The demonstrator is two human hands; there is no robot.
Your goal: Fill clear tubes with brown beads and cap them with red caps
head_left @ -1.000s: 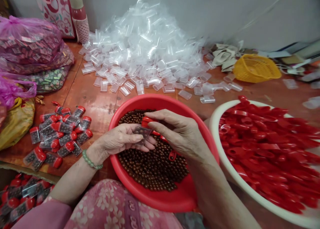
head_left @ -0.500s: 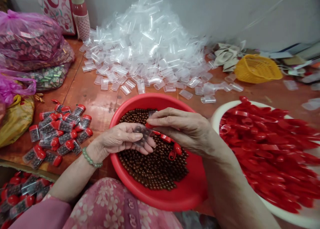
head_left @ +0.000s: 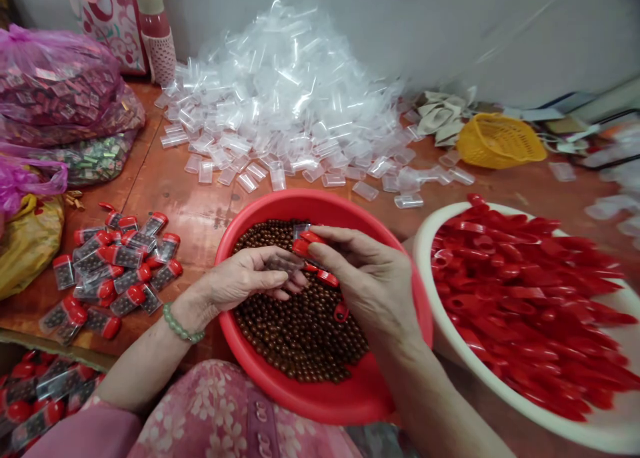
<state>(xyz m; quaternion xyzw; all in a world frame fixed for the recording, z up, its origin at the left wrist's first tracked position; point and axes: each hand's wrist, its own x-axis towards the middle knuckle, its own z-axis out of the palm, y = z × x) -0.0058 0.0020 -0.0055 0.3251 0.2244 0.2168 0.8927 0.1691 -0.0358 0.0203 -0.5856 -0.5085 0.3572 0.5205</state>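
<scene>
Presently, the left hand [head_left: 245,277] pinches 1 clear plastic container [head_left: 283,263] with dark beads inside, thumb on one side and fingers on the other. The right hand [head_left: 375,278] has its thumb and fingertips closed on 1 red plastic cap [head_left: 306,245]. The 2 hands are near each other, above the red basin [head_left: 285,408] at the front edge of the table [head_left: 160,178]. The container is blurred, so I cannot tell if the cap touches it.

Below them lie many brown beads [head_left: 300,341], with loose red caps [head_left: 327,279] on top. If the left fingers tilt the container while its mouth is open, beads could roll out into the basin. If they press too hard, the thin plastic could slip away. A crooked cap, from poor alignment, could jam or fall among the loose ones.

Towards the left edge of the table are filled containers [head_left: 127,257]; a loose bump of the left forearm could scatter them. The white basin [head_left: 425,245] of red caps stands at the right.
</scene>
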